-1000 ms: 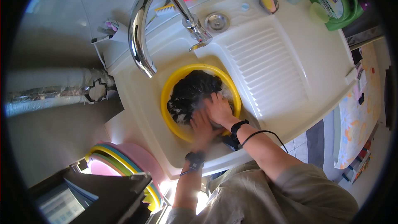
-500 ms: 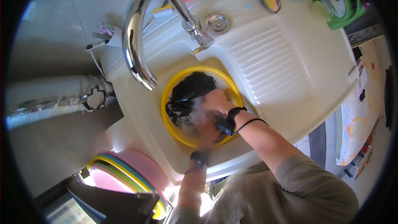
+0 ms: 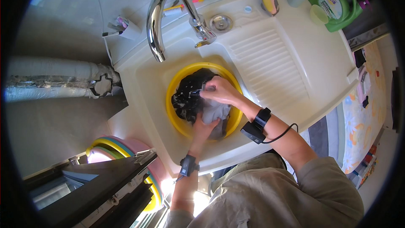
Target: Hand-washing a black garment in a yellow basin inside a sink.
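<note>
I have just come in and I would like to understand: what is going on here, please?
A person is handling soapy black and grey cloth in a yellow basin that sits in a white sink. The right-hand grip is curled closed on the cloth. The left-hand grip is nearer the person, thumb spread against the grey part. White suds fleck the black part. No water shows coming from the chrome tap.
</note>
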A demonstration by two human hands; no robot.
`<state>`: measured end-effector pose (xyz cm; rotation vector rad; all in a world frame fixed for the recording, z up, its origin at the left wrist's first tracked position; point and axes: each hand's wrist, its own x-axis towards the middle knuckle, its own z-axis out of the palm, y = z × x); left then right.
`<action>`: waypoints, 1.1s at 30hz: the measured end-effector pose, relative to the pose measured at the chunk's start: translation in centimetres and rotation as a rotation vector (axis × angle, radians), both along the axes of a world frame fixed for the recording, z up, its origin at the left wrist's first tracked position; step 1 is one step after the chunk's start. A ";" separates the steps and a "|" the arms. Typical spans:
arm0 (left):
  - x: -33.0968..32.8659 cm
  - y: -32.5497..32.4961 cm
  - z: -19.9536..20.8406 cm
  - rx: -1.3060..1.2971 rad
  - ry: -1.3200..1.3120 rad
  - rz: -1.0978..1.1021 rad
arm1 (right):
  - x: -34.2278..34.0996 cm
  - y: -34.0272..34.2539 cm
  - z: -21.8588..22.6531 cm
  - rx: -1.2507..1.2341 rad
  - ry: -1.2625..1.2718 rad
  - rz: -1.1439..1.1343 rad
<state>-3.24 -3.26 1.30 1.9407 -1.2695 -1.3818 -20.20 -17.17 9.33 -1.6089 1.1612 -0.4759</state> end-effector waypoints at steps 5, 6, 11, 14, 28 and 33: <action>-2.3 -0.6 3.9 -0.039 -0.333 -0.235 | 1.0 6.1 -7.2 -0.116 0.320 0.086; -1.7 0.2 2.7 -0.029 -0.338 -0.233 | 2.1 7.2 -8.3 -0.187 0.392 0.035; -1.7 1.1 0.4 0.050 -0.541 -0.431 | 3.8 8.7 -10.1 -0.234 0.516 -0.007; -2.2 2.2 -2.6 0.055 -0.537 -0.419 | 4.0 7.6 -14.1 -0.313 0.491 -0.095; -0.9 1.8 -4.6 0.163 -0.582 -0.543 | 3.8 7.5 -8.7 -0.298 0.501 -0.113; -2.4 1.5 -2.1 -0.008 -0.693 -0.570 | 4.2 7.7 -12.8 -0.203 0.566 -0.048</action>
